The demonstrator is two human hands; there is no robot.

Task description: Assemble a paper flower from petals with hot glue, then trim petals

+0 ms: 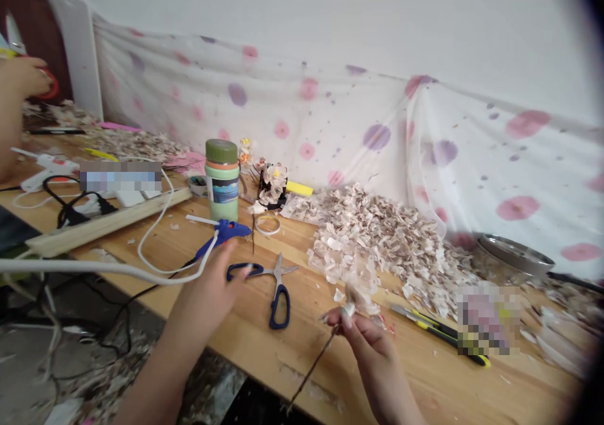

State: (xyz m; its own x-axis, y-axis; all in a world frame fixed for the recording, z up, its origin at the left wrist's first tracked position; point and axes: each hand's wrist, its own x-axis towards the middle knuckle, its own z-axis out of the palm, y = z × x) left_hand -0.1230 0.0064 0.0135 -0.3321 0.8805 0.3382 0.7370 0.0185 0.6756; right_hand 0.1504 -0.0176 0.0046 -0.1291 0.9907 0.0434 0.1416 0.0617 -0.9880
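Observation:
In my right hand (365, 343), finger and thumb pinch a thin brown twig (311, 374) near its upper end, where pale petals (356, 299) show, slightly blurred. The twig slants down toward the table's front edge. My left hand (214, 289) is over the table with its fingers stretched out and apart, just in front of a blue glue gun (229, 230) with a white glue stick in its back. Scissors with dark blue handles (279, 299) lie spread between my two hands. Behind the right hand spreads a large heap of dried, whitish petals (377, 236).
A green jar (223, 182) stands behind the glue gun, near a roll of tape (267, 225) and a small flower arrangement (274, 182). Yellow-black cutters (443, 334) and a metal pan (514, 252) lie right. White cable (117, 267) crosses left. Another person's hand (28, 75) holds red-handled scissors.

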